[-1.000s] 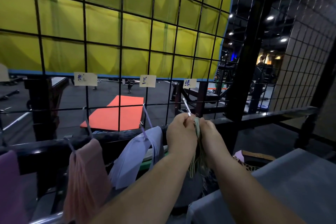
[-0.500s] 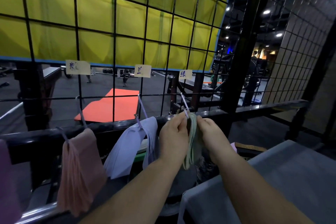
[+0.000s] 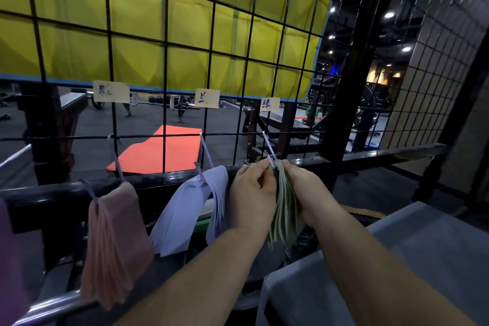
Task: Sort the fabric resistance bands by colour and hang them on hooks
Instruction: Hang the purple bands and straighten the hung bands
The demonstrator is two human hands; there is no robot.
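Centre-frame green bands point(image 3: 284, 214) are fanning wider as left hand point(image 3: 251, 190) and right hand point(image 3: 304, 188) are pinching their tops against the hook point(image 3: 267, 141), nearly hanging this colour.

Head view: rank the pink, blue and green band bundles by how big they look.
1. pink bundle, though it may hang nearer the camera.
2. blue bundle.
3. green bundle, partly hidden between left hand and right hand.

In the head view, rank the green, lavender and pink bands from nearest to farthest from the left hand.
1. green bands: touching the left hand, on its right side.
2. lavender bands: hanging just to its left.
3. pink bands: hanging farther left.
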